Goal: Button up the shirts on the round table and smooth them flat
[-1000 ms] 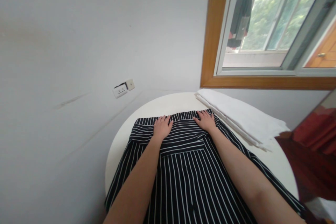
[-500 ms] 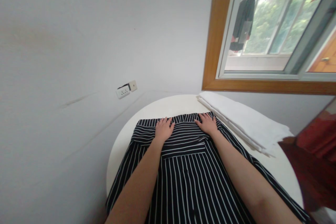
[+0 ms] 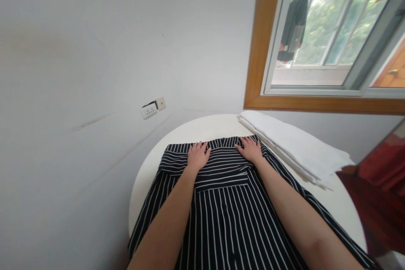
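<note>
A black garment with white stripes (image 3: 221,215) lies spread over a round white table (image 3: 202,128). Its far end is folded back into a band with crosswise stripes. My left hand (image 3: 197,155) lies flat on the left part of that band, fingers stretched out. My right hand (image 3: 250,149) rests flat on the right part, fingers spread and open. Neither hand holds anything. Both forearms reach over the garment from the near edge.
A folded white cloth (image 3: 294,145) lies on the table's right side under a wood-framed window (image 3: 256,59). A wall socket (image 3: 148,110) sits on the white wall to the left. Dark red floor and red fabric (image 3: 384,164) show at the right.
Both hands stay flat on the folded band. The view has shifted slightly since a second ago; the hands and garment have hardly moved.
</note>
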Demonstrator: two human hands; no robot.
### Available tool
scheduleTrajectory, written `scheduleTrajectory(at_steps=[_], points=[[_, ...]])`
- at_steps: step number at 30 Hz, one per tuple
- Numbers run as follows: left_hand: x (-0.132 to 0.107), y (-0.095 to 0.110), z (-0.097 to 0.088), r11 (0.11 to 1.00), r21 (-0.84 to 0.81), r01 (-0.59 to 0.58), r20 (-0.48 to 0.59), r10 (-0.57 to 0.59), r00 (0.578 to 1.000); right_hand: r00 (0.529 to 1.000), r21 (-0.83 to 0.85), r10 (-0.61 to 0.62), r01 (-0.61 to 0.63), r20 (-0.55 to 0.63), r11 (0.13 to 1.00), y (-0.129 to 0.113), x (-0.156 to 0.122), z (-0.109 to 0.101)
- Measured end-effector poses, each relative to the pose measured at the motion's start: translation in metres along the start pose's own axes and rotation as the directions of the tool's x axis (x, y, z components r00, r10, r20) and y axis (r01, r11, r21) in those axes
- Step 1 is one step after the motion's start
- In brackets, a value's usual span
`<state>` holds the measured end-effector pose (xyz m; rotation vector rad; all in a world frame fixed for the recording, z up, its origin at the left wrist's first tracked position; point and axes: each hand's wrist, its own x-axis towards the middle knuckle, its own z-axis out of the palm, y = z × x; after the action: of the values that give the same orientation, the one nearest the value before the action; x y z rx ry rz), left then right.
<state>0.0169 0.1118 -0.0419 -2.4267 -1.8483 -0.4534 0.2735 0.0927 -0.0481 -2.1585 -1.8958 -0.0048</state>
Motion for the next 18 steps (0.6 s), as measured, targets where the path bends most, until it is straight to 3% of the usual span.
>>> scheduleTrajectory(at_steps=[18], points=[[-0.0005,-0.0004,0.0018,1.0,0.01,-0.002,-0.007,0.002,1.0,1.0,-0.005,0.004,-0.004,0.015,1.0,0.0006,0.0005,0.002]])
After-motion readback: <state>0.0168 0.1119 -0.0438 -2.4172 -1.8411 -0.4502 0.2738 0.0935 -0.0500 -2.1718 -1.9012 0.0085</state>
